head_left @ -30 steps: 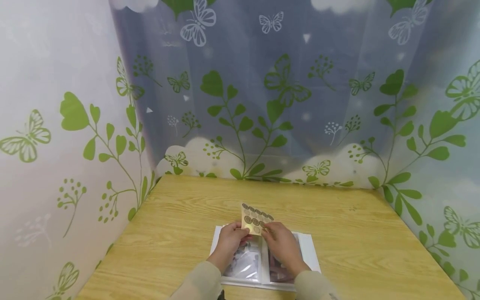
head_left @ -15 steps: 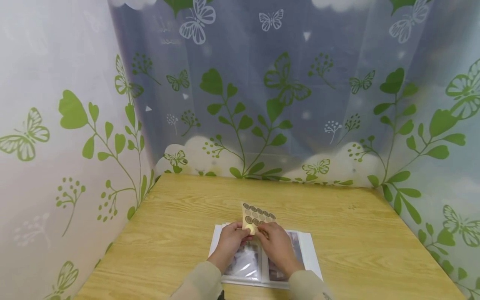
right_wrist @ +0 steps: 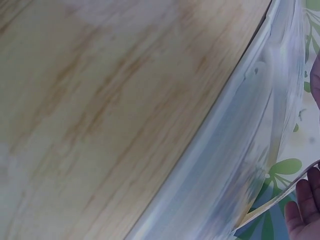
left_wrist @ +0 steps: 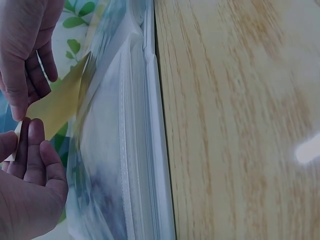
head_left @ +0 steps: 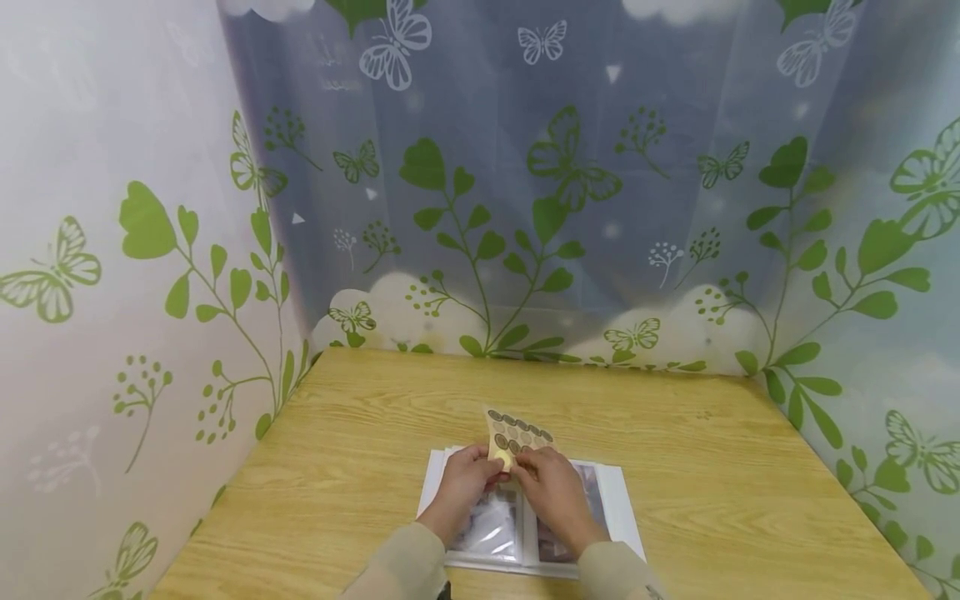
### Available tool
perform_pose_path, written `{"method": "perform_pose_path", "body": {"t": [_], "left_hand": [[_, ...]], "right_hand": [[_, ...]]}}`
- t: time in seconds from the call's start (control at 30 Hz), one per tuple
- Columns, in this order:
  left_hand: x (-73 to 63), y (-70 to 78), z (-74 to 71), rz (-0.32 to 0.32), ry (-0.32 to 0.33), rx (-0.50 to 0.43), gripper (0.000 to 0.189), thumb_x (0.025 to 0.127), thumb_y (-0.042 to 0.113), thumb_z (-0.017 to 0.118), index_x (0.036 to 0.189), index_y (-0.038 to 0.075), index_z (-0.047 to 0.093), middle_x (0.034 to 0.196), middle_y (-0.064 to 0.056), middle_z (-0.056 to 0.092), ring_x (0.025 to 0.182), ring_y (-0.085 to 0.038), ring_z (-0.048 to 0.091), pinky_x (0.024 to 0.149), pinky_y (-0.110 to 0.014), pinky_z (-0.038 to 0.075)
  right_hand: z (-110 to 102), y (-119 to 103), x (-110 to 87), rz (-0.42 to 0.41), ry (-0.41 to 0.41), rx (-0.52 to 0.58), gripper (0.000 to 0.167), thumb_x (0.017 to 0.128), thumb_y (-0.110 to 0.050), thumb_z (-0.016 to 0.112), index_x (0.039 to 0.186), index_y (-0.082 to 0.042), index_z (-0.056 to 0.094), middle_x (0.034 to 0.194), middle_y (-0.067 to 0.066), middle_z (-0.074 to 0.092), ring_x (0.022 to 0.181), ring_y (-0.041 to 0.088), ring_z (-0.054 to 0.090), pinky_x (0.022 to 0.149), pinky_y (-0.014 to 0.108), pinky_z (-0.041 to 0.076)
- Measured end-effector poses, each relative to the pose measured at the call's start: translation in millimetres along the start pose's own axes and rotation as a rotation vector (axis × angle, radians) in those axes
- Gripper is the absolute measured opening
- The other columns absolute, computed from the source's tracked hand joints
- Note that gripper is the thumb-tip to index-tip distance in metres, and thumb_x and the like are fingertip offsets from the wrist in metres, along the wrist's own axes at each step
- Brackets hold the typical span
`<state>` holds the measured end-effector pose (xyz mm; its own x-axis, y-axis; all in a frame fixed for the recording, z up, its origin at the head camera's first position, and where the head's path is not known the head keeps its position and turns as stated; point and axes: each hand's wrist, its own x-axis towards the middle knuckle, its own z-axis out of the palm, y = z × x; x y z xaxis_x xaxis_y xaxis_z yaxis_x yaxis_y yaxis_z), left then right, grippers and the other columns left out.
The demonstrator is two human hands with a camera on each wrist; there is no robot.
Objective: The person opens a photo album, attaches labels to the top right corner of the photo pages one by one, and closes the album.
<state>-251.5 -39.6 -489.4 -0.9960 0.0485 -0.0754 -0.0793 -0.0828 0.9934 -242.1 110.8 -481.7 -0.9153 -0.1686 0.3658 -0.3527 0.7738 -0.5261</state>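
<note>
A tan sheet of round stickers [head_left: 517, 430], printed in rows, is held up above the open photo album [head_left: 626, 508]. My left hand [head_left: 463, 483] pinches its lower left corner with the thumb on the front. At the lower edge, close to the left thumb, my right hand [head_left: 558, 496] grips the sheet with thumb and fingers. A shiny yellow spot shows between the two thumbs. From the left wrist, the sheet's plain yellow back [left_wrist: 60, 102] appears between the hands. The right hand covers the sheet's lower right part.
Clear plastic pockets [head_left: 491, 529] with pictures in them fill the album's pages. It lies on a wood-grain table [head_left: 720, 483]. Curtains with green leaves and butterflies [head_left: 480, 208] enclose the table's back and sides.
My right hand has shifted left along the sheet's lower edge, nearer the left thumb. The sheet has moved slightly right and bends a little. My left hand keeps its pinch.
</note>
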Motion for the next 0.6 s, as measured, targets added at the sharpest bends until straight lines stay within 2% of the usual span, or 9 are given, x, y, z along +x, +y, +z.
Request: {"method": "perform_pose_path", "body": {"t": [0.17, 0.43, 0.6], "left_hand": [[0.4, 0.8, 0.1, -0.007, -0.005, 0.015, 0.023, 0.094, 0.002, 0.059, 0.113, -0.012, 0.062, 0.089, -0.010, 0.072, 0.079, -0.016, 0.068, 0.078, -0.039, 0.056], [0.5, 0.2, -1.1, -0.005, -0.010, 0.015, 0.022, 0.094, 0.002, 0.060, 0.112, -0.011, 0.063, 0.089, -0.008, 0.071, 0.080, -0.017, 0.068, 0.080, -0.041, 0.056], [0.6, -0.8, -1.6, 0.014, -0.012, 0.014, 0.021, 0.093, 0.003, 0.061, 0.109, -0.010, 0.063, 0.088, -0.010, 0.072, 0.080, -0.020, 0.070, 0.076, -0.039, 0.057]], "right_hand": [[-1.2, -1.4, -0.8, -0.001, 0.007, -0.001, 0.019, 0.090, -0.024, 0.073, 0.101, -0.008, 0.076, 0.093, 0.003, 0.070, 0.088, 0.022, 0.065, 0.079, 0.043, 0.053], [-2.0, -4.2, 0.2, 0.116, 0.003, 0.032, 0.015, 0.087, -0.027, 0.076, 0.094, -0.014, 0.078, 0.091, 0.001, 0.073, 0.087, 0.022, 0.067, 0.079, 0.045, 0.052], [-0.8, -3.9, 2.4, 0.179, 0.005, 0.075, 0.011, 0.088, -0.024, 0.075, 0.091, -0.013, 0.077, 0.084, -0.002, 0.072, 0.076, 0.016, 0.063, 0.070, 0.038, 0.051]]}}
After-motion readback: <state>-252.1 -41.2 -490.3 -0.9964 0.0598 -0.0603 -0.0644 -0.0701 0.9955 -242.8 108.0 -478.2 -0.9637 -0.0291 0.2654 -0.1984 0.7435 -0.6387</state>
